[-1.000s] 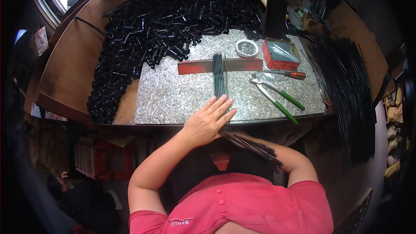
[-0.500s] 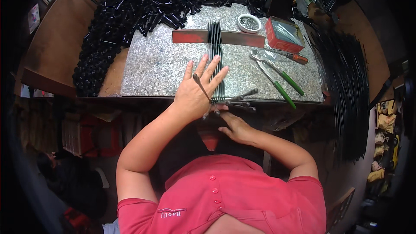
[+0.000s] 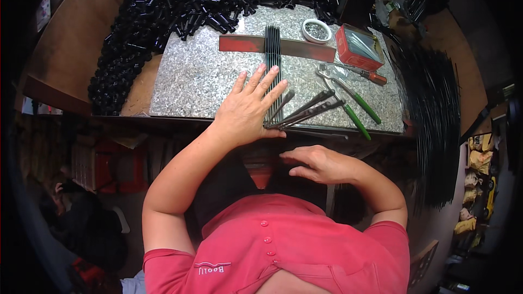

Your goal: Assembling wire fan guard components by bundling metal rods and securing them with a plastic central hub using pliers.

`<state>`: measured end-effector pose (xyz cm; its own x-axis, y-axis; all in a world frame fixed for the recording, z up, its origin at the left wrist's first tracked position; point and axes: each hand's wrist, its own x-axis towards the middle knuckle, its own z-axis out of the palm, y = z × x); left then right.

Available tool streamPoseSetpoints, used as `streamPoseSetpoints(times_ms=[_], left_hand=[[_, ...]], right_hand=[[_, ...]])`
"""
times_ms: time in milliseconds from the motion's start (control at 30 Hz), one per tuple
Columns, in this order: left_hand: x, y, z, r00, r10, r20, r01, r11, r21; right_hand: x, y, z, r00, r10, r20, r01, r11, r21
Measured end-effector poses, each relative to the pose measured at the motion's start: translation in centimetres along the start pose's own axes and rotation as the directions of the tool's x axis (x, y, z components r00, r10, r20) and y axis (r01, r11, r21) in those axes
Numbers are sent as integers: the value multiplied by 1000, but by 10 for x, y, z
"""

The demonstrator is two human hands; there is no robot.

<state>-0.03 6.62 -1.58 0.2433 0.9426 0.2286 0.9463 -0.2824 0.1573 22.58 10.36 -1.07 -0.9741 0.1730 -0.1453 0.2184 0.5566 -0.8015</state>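
A row of thin black rods (image 3: 273,60) lies side by side on the speckled stone slab (image 3: 190,76), crossing a flat red and dark bar (image 3: 239,44). My left hand (image 3: 244,108) rests on the near part of the rods, fingers spread and thumb by the slab's front edge. Beside its thumb, several dark thicker-tipped ends (image 3: 308,110) fan to the right over the slab; how they join the rods is hidden by the hand. Off the front edge, above my lap, hovers my right hand (image 3: 321,164), fingers slightly bent and apart, with nothing visible in it.
Green-handled pliers (image 3: 348,95) and a screwdriver (image 3: 376,78) lie at the right. Behind them stand a white bowl (image 3: 316,40) of small metal parts and a red box (image 3: 348,54). Black tubular parts (image 3: 185,0) pile up at the back left; long black rods (image 3: 436,130) hang at the right edge.
The thicker-tipped ends have swung to the right and now fan over the slab. My right hand has drawn back from under the left one, to the right. The left hand still presses the rods.
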Motion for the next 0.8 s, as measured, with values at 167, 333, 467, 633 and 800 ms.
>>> streamPoseSetpoints(times_ms=[167,333,467,633,800], left_hand=[[-2,2,1,1000,13,6,-13,1000,17],[-3,0,5,999,43,0,-43,998,54],[-1,0,0,999,31,33,-32,999,33],[0,0,1,999,39,-7,-39,998,57],[0,-1,2,1000,16,-4,-16,999,33]], right_hand=[[-4,-17,-28,998,-3,-64,4,1000,8],[-6,-22,-66,963,22,-269,-34,999,-39],[-9,-23,-80,941,16,-337,-54,993,-104],[-8,-21,-79,960,19,-280,-60,988,-139],[-5,-18,-73,967,2,-254,-54,979,-197]])
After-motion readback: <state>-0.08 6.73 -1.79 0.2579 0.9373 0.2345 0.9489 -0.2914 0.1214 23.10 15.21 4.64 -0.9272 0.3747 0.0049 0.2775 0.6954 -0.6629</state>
